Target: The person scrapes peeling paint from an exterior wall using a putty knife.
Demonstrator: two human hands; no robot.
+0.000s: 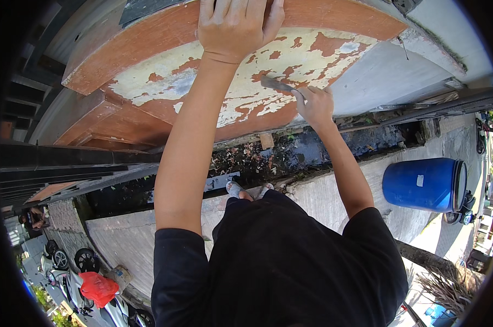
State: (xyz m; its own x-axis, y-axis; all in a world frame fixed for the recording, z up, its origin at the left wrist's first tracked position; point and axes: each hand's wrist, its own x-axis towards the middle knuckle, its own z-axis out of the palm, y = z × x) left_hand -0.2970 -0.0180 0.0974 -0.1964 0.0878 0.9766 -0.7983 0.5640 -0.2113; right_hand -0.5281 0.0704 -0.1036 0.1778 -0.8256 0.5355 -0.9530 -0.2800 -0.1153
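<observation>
My right hand [315, 107] grips a scraper [276, 83], its flat blade against the painted wall [230, 96]. Orange-brown paint remains there in ragged patches among pale cream and whitish areas. My left hand [240, 20] rests on the orange-brown ledge [332, 14] above that wall, fingers stretched over it and partly cut off by the picture's top edge. Nothing shows in my left hand.
Below the wall runs a wet drainage gutter [312, 147] with scattered paint flakes [250, 161]. My feet are at its concrete edge. A blue plastic drum [420, 184] lies to the right. Motorcycles [76, 282], a red bag [98, 289] and a person [36, 218] are at the left.
</observation>
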